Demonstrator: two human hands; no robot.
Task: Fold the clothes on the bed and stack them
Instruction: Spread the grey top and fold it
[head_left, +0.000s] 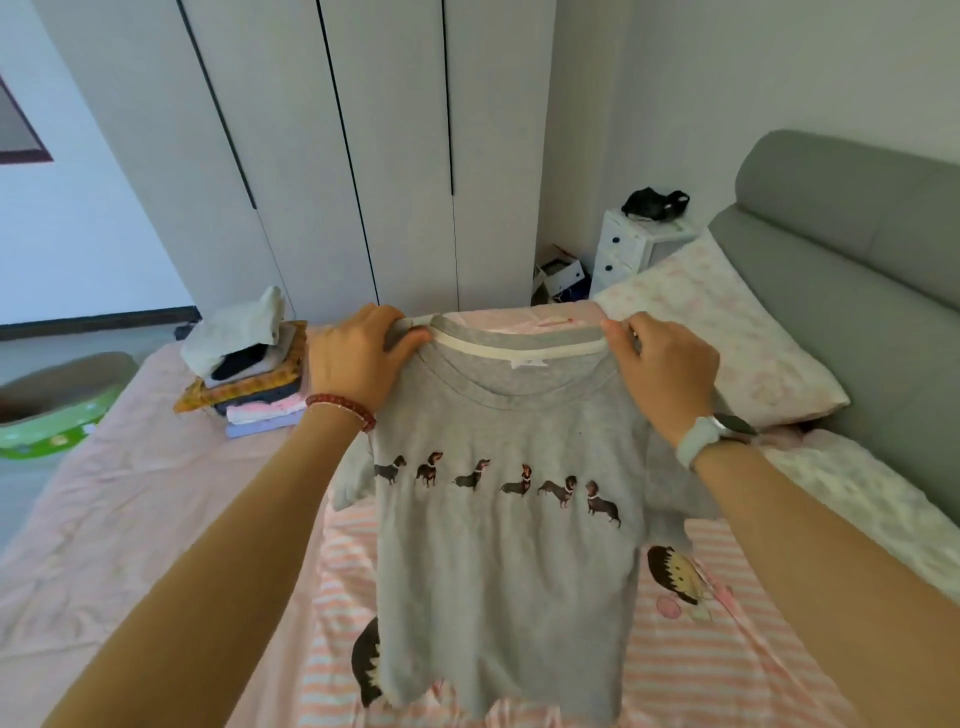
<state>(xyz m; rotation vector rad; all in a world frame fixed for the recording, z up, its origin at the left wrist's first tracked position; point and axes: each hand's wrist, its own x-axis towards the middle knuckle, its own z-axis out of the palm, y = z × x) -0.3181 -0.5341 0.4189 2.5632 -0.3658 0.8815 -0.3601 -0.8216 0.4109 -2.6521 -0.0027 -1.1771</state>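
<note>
We hold the grey shirt (509, 561) up over the bed (130, 519), its row of dogs facing us. Our left hand (358, 358) has its grip closed on one shoulder by the collar, and our right hand (660, 369) pinches the other shoulder the same way. The shirt hangs open, its hem over a pink striped garment (701, 665) lying flat on the bed. The stack (249, 384) of folded clothes sits on the bed just left of the shirt, beyond our left wrist. A pillow (727, 332) lies right of the shirt.
</note>
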